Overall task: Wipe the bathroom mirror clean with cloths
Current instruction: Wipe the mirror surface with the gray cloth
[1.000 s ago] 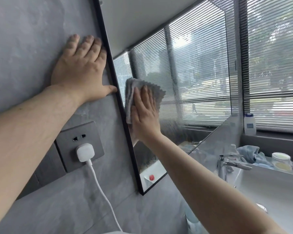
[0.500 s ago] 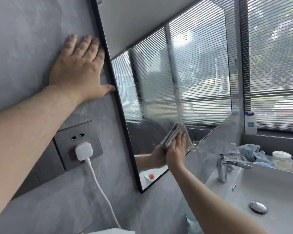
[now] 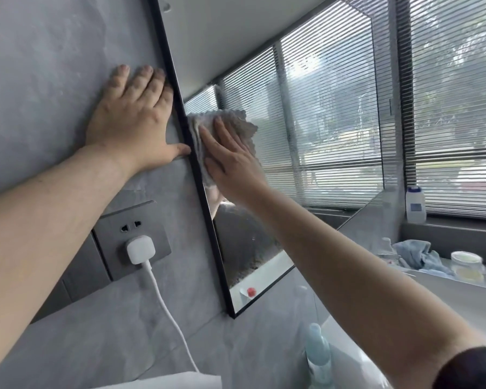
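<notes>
The black-framed mirror [image 3: 306, 113] hangs on the grey wall and reflects window blinds. My right hand [image 3: 232, 160] presses a grey cloth [image 3: 237, 123] flat against the glass, close to the mirror's left frame, fingers straight. My left hand [image 3: 135, 119] lies flat on the wall just left of the frame, thumb touching the frame's edge. The lower glass still looks hazy and speckled.
A grey wall socket [image 3: 115, 234] with a white plug [image 3: 140, 249] and cable sits below my left arm. A pale spray bottle [image 3: 319, 357] stands by the sink's left edge. A blue cloth [image 3: 417, 252], a lidded jar [image 3: 467, 265] and a white bottle [image 3: 415, 204] are at the back right.
My right hand has swept the cloth from the mirror's lower middle back up and left to the frame. My left hand has stayed on the wall.
</notes>
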